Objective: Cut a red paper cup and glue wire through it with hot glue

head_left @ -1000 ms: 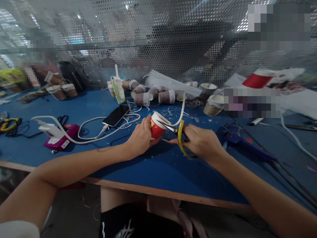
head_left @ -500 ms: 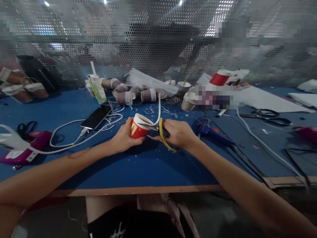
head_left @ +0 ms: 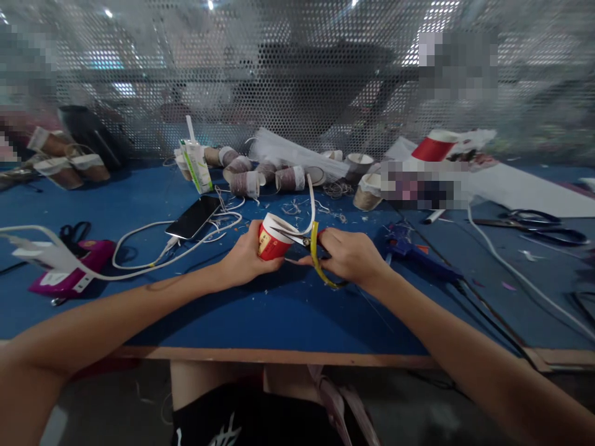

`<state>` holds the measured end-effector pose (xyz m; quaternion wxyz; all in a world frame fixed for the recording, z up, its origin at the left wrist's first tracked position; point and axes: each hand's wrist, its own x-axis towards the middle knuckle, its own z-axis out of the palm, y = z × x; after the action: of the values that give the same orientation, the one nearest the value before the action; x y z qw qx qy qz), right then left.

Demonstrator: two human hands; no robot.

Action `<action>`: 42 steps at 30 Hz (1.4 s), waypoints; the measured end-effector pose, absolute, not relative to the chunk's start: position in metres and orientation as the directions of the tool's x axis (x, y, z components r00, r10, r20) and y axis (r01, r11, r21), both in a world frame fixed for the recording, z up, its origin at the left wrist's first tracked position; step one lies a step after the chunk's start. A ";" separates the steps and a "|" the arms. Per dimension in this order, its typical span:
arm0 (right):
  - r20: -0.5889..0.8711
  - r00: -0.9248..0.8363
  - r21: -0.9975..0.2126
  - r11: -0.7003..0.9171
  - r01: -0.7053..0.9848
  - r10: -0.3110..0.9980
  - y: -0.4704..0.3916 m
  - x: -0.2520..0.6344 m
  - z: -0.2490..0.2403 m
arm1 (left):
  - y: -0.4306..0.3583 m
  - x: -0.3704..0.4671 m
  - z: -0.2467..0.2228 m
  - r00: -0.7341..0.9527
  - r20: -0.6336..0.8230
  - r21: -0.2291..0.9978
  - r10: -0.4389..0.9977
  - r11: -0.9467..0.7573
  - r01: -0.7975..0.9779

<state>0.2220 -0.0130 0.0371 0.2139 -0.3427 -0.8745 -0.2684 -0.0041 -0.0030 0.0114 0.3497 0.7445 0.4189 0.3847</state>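
Fingers of my left hand point(head_left: 245, 257) wrap round a red paper cup point(head_left: 272, 243) with a white rim, tilted toward the right. My right hand point(head_left: 348, 255) grips scissors with a yellow handle point(head_left: 318, 257). Their blades point(head_left: 294, 237) are parted at the cup's rim, one reaching over its opening and the other lower, beside the cup wall. A curved white strip point(head_left: 312, 204) rises from the rim near the scissors' pivot. Both hands are just above the blue table point(head_left: 279, 316).
Behind lie several twine-wrapped cups point(head_left: 244, 184), a drink carton point(head_left: 198, 166) and white sheets point(head_left: 297, 153). A phone point(head_left: 193, 217), white cable and purple power strip point(head_left: 74, 269) are left. A blue glue gun point(head_left: 418, 254) and dark scissors point(head_left: 534, 223) are right.
The whole view has shifted, so everything appears farther right. The hands, cup and scissors keep nearly the same arrangement, with the scissors still at the cup's rim.
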 end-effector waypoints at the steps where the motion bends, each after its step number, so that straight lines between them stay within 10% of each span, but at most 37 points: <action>1: 0.557 -0.672 0.320 0.620 0.716 0.489 -0.013 0.222 0.037 | -0.003 -0.004 0.012 0.347 0.275 0.843 0.897 -0.398 0.361; 42: 0.589 -0.649 0.368 0.555 0.746 0.481 -0.018 0.214 0.040 | -0.002 -0.003 -0.007 0.280 0.596 0.515 0.753 -0.626 0.586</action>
<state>0.2144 -0.0184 0.0400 0.2161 -0.3587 -0.8550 -0.3060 -0.0034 -0.0021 -0.0069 0.0975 0.7941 0.4216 0.4268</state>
